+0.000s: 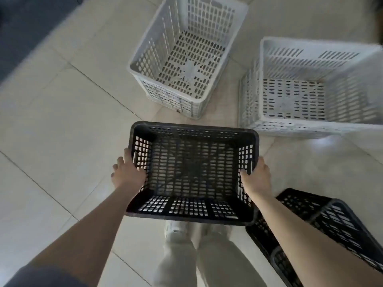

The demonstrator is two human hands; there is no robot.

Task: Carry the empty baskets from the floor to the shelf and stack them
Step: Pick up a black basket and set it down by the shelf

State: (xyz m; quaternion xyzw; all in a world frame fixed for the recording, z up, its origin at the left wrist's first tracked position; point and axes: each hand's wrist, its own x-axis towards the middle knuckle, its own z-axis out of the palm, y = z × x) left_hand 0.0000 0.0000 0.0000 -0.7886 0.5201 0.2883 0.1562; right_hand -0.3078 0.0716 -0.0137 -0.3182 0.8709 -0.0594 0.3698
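Observation:
An empty black basket [192, 168] hangs in front of me above the floor, held by both short sides. My left hand [127, 172] grips its left wall, thumb inside and fingers outside. My right hand [258, 176] grips the right wall the same way. A white basket [186, 52] stands empty on the floor ahead. A second white basket [310, 88] stands empty to the right of it. Another black basket [323, 222] lies on the floor at lower right, partly hidden by my right forearm. No shelf is in view.
Pale floor tiles [62, 131] spread to the left and behind the baskets. A dark piece of furniture [27, 23] fills the upper left corner. My legs and white shoes [176, 230] show below the held basket.

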